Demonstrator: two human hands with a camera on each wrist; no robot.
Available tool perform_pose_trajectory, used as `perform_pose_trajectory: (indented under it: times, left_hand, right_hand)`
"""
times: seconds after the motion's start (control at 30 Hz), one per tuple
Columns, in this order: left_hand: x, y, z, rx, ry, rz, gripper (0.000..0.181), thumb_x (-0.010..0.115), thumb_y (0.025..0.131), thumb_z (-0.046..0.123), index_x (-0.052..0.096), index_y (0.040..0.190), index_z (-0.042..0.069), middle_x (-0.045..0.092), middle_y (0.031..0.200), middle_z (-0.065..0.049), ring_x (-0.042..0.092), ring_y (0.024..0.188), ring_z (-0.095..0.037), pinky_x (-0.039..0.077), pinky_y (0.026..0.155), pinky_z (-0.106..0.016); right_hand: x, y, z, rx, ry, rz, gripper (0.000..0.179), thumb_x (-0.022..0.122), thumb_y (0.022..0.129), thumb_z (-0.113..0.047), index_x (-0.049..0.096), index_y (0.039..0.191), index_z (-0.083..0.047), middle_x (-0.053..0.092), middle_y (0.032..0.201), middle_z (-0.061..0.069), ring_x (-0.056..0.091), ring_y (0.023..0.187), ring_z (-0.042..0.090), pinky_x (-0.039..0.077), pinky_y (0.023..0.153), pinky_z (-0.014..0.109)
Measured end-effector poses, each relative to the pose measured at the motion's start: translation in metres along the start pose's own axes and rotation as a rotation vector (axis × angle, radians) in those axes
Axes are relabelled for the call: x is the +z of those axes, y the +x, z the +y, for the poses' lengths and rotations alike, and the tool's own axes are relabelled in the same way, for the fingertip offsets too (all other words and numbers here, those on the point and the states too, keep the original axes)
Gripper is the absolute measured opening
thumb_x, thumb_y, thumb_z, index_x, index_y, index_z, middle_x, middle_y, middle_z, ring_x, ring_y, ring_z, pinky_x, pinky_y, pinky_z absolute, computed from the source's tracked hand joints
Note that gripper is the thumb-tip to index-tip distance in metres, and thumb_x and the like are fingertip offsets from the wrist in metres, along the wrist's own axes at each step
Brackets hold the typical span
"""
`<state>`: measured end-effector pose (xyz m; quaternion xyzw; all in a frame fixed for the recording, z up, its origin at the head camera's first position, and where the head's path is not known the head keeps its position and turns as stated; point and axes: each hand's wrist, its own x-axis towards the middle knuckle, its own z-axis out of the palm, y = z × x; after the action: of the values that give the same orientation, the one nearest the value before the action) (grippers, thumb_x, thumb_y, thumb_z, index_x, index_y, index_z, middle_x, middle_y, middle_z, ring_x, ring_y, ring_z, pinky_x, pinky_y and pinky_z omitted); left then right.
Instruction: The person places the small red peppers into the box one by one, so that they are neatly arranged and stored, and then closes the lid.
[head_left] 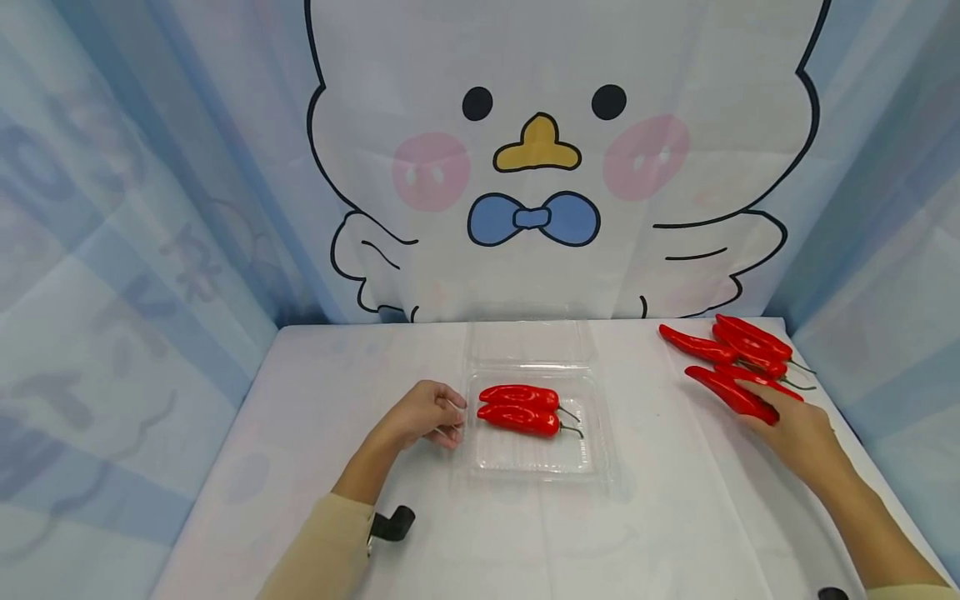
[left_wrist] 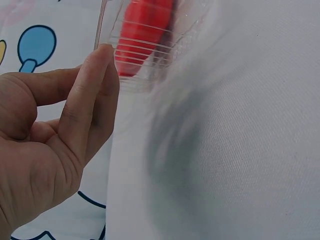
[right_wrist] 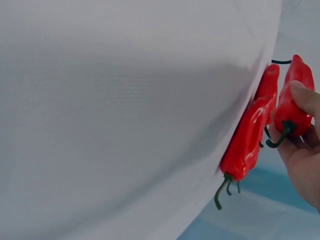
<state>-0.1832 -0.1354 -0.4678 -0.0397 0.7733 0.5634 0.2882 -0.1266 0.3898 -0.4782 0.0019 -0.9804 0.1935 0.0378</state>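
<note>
My right hand [head_left: 798,425] grips a red chili pepper [head_left: 731,392] with a green stem, at the far right of the table; in the right wrist view the thumb lies over this pepper [right_wrist: 295,110]. Other red chili peppers [head_left: 693,343] lie close by in a pile, partly overlapping. At the table's middle stands a clear plastic container [head_left: 525,467] with its lid folded back. Inside it, two red peppers [head_left: 517,419] lie side by side, stems to the right. Fingertips of my left hand [head_left: 427,415] touch the container's left edge, fingers nearly straight in the left wrist view.
A white cloth covers the table [head_left: 337,542]. Behind it hangs a curtain [head_left: 525,275] with a cartoon bird print, and blue curtains [head_left: 120,292] close off both sides. The pepper pile lies near the table's back right corner.
</note>
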Motion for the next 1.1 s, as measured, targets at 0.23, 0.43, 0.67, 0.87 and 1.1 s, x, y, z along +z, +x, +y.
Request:
perform_pose_trajectory:
  times: [0.23, 0.43, 0.67, 0.87, 1.1]
  left_hand:
    - [0.000, 0.002, -0.001, -0.004, 0.002, 0.000, 0.021, 0.070, 0.095, 0.000, 0.064, 0.115, -0.004, 0.070, 0.083, -0.014, 0.069, 0.060, -0.017, 0.064, 0.059, -0.031]
    - [0.001, 0.002, 0.000, -0.009, 0.003, 0.006, 0.021, 0.070, 0.096, 0.001, 0.064, 0.115, -0.003, 0.070, 0.083, -0.014, 0.069, 0.061, -0.017, 0.064, 0.059, -0.031]
    - [0.001, 0.001, 0.001, -0.015, -0.002, 0.008, 0.020, 0.070, 0.095, 0.000, 0.063, 0.114, -0.004, 0.070, 0.082, -0.014, 0.069, 0.060, -0.017, 0.064, 0.058, -0.031]
    - [0.000, 0.001, 0.001, -0.010, 0.002, 0.011, 0.021, 0.070, 0.095, 0.001, 0.064, 0.114, -0.004, 0.070, 0.083, -0.014, 0.069, 0.060, -0.017, 0.064, 0.059, -0.030]
    - [0.001, 0.001, -0.001, -0.006, 0.015, 0.014, 0.020, 0.071, 0.095, 0.002, 0.064, 0.113, -0.003, 0.070, 0.084, -0.014, 0.069, 0.061, -0.018, 0.064, 0.059, -0.031]
  right_hand:
    - [-0.004, 0.002, -0.013, -0.050, 0.017, 0.029, 0.069, 0.086, 0.082, -0.008, 0.056, 0.143, -0.002, 0.056, 0.131, 0.039, 0.054, 0.112, 0.059, 0.054, 0.083, 0.069]
    - [-0.006, 0.003, -0.023, -0.069, 0.029, 0.044, 0.067, 0.087, 0.081, -0.008, 0.058, 0.142, -0.003, 0.058, 0.130, 0.035, 0.054, 0.113, 0.056, 0.056, 0.081, 0.069]
    - [-0.009, 0.006, -0.032, -0.108, 0.032, 0.024, 0.066, 0.087, 0.081, -0.009, 0.059, 0.140, -0.003, 0.060, 0.130, 0.034, 0.055, 0.114, 0.054, 0.057, 0.082, 0.068]
    - [-0.013, 0.009, -0.042, -0.152, 0.029, 0.029, 0.066, 0.088, 0.079, -0.009, 0.061, 0.138, -0.001, 0.062, 0.128, 0.032, 0.056, 0.112, 0.051, 0.060, 0.078, 0.066]
    - [-0.017, 0.011, -0.054, -0.182, 0.026, 0.004, 0.068, 0.089, 0.079, -0.012, 0.060, 0.139, -0.002, 0.060, 0.132, 0.032, 0.054, 0.117, 0.052, 0.060, 0.078, 0.065]
